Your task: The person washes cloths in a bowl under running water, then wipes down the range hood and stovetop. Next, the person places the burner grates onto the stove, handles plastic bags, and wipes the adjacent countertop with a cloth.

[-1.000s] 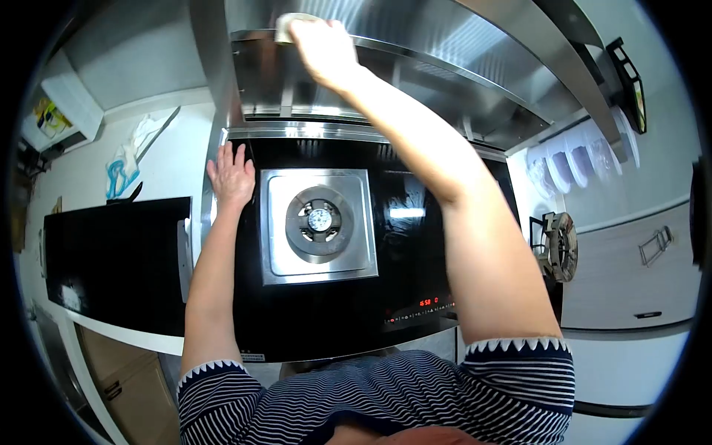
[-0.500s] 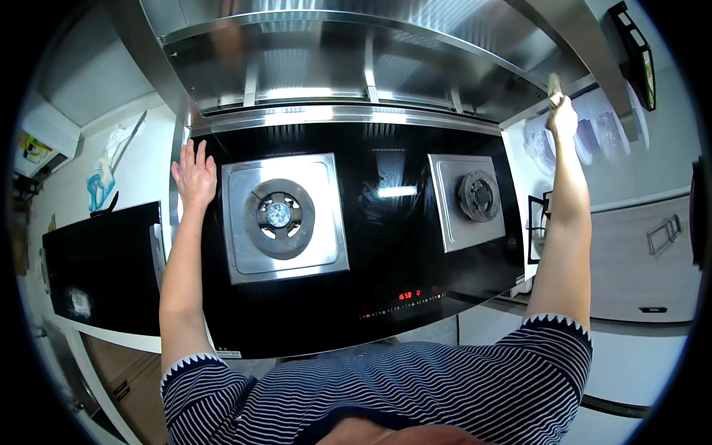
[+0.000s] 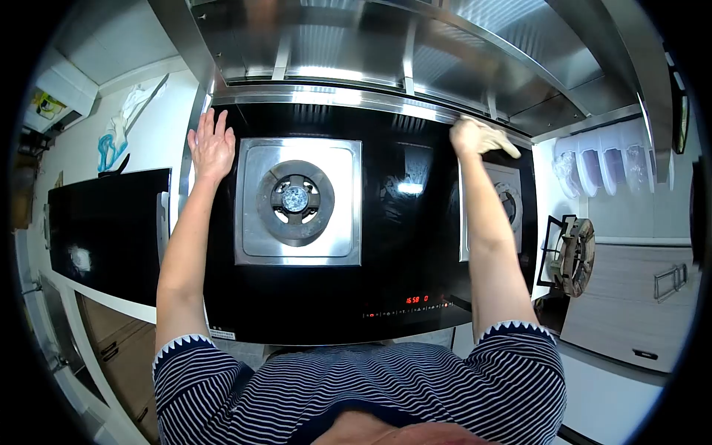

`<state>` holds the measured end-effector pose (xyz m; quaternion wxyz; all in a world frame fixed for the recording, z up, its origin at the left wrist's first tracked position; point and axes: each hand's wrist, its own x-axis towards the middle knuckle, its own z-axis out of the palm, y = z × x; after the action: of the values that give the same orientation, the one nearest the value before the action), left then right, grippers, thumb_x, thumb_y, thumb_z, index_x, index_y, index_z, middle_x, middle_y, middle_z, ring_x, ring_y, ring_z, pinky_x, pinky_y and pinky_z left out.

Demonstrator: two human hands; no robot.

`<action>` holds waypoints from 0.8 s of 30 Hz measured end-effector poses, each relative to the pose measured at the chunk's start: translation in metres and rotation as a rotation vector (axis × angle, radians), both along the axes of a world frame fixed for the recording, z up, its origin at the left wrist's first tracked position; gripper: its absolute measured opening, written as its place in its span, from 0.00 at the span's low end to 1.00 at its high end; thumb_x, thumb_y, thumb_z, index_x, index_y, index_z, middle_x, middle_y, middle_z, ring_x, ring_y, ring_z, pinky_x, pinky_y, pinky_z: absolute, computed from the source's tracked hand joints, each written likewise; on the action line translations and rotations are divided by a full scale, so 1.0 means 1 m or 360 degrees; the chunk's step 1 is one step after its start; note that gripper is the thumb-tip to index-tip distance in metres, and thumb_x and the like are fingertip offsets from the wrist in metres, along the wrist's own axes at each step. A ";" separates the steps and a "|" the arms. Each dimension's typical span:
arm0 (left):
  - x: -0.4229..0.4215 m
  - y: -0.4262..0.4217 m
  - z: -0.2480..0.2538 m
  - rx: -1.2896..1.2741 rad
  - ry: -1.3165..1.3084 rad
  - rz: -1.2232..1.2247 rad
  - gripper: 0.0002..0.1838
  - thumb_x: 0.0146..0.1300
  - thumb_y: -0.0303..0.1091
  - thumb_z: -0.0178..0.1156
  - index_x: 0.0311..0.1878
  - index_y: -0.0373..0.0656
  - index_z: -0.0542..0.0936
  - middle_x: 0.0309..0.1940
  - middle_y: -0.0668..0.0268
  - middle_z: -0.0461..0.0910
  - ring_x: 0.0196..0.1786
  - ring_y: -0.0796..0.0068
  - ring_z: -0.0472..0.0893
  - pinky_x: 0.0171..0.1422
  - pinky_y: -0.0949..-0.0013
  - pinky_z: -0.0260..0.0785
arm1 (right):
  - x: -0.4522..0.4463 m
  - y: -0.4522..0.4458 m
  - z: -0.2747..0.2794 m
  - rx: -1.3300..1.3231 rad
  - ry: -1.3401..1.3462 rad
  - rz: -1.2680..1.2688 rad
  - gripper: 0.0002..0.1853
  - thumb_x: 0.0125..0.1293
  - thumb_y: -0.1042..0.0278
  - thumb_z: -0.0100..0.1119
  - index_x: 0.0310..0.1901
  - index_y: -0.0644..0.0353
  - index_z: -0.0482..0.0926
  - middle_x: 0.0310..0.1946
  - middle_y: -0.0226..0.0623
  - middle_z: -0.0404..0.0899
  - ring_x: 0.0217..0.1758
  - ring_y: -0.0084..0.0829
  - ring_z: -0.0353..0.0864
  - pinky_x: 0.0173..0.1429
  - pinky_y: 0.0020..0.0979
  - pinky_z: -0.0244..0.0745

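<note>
My left hand (image 3: 213, 150) lies flat with its fingers stretched out, at the left back corner of the black glass cooktop (image 3: 297, 300). Just to its right is the left burner (image 3: 295, 199) on its square steel plate (image 3: 343, 237). At the back of the cooktop, my right hand (image 3: 466, 139) is closed on a pale cloth (image 3: 495, 141), whose loose end points right. My right forearm hides part of the right burner (image 3: 512, 200) and its plate. Both burners are without their pan supports.
A steel splashback (image 3: 334, 44) rises behind the cooktop. On the right counter stand a round black pan support (image 3: 575, 256) and clear plastic containers (image 3: 615, 167). A knife (image 3: 147, 104) and a blue-and-white cloth (image 3: 111, 144) lie on the left counter.
My right hand has come left with the cloth, from the right steel panel to the cooktop's back edge. My left hand stays spread at the left corner. The view has shifted.
</note>
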<state>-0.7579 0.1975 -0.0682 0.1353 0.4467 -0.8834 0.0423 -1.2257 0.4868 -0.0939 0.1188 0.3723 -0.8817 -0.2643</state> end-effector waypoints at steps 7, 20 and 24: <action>0.002 -0.001 0.000 0.0037 0.0008 -0.0004 0.24 0.64 0.42 0.42 0.64 0.51 0.63 0.67 0.61 0.55 0.71 0.64 0.51 0.70 0.48 0.39 | 0.240 -0.171 0.064 -0.0593 -0.0958 0.0242 0.09 0.50 0.67 0.53 0.29 0.56 0.83 0.32 0.45 0.81 0.38 0.38 0.81 0.48 0.38 0.74; 0.002 0.002 0.006 0.0216 0.0115 0.0000 0.26 0.65 0.45 0.41 0.65 0.46 0.62 0.69 0.57 0.52 0.72 0.61 0.48 0.72 0.48 0.34 | 0.098 -0.037 0.041 -0.1003 -0.1004 0.0305 0.17 0.62 0.66 0.50 0.53 0.57 0.74 0.46 0.44 0.78 0.53 0.37 0.75 0.59 0.35 0.68; 0.004 -0.001 0.001 0.0209 0.0208 -0.0038 0.25 0.65 0.43 0.43 0.64 0.45 0.63 0.68 0.56 0.53 0.71 0.60 0.50 0.71 0.47 0.35 | 0.173 -0.105 0.037 -0.0924 -0.1040 0.0919 0.19 0.59 0.72 0.51 0.53 0.58 0.73 0.55 0.43 0.71 0.60 0.40 0.69 0.65 0.33 0.60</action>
<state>-0.7541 0.1968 -0.0675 0.1635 0.4459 -0.8788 -0.0466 -1.0523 0.3814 -0.0573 0.0038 0.6150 -0.7711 0.1645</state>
